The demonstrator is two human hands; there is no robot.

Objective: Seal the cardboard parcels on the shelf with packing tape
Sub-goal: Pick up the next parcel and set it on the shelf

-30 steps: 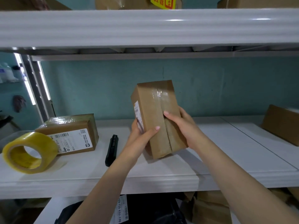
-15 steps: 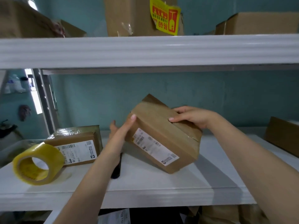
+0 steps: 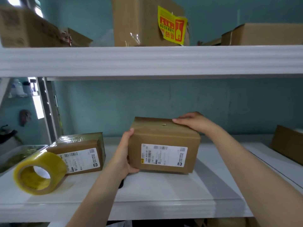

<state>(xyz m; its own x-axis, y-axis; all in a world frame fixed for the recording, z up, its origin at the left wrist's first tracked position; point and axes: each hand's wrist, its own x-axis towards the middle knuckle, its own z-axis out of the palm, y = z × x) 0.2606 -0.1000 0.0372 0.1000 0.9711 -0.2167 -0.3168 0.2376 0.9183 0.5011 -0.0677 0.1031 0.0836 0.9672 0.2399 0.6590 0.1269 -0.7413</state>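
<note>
**A:** From the head view, how many parcels stood on the lower shelf?

**B:** Three of brown cardboard: a middle parcel, a left parcel under glossy, wrinkled film, and a right box cut off by the frame. There was also one tape roll, a translucent yellow ring on its edge just beside the left parcel.

**A:** And the middle one?

**B:** It was a squat block, level, with a white barcode label facing front. I couldn't tell whether it touched the board. The left hand gripped its left end, thumb on top and fingers curled underneath. The right hand was cupped over its rear right top corner.

**A:** Above?

**B:** At least three cartons sat on the upper shelf, one bearing a yellow sticker.
</note>
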